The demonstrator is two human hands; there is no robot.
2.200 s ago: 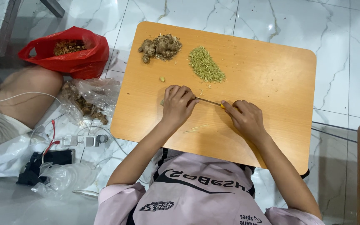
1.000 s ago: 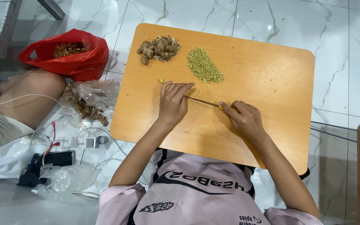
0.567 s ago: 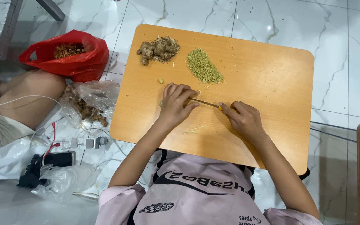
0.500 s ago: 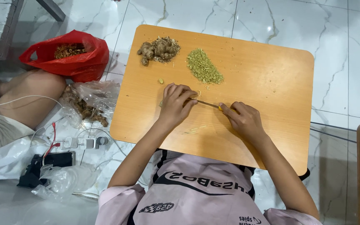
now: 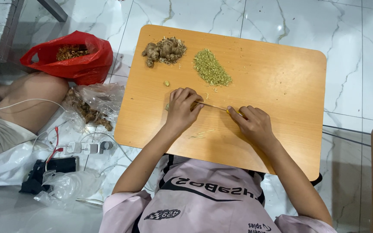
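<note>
Red bag (image 5: 80,64), power strip (image 5: 85,148), clear plastic bags (image 5: 93,103)

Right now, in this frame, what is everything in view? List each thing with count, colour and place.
rounded wooden table: one, orange-brown, centre, on white marble floor
knobbly ginger root pile: one, brown, table's far left corner
heap of chopped bits: one, yellow-green, right of the ginger
small loose piece: one, pale green, near the left hand
thin knife: one, yellowish, between both hands
red plastic bag: one, holding brown scraps, floor at left
clear plastic bag: one, with brown roots, below the red bag
white power strip: one, floor at left
another person's bare leg: one, far left
left hand: pressing down at the knife's tip, what is under it hidden
right hand: grip on the knife's handle end
</note>
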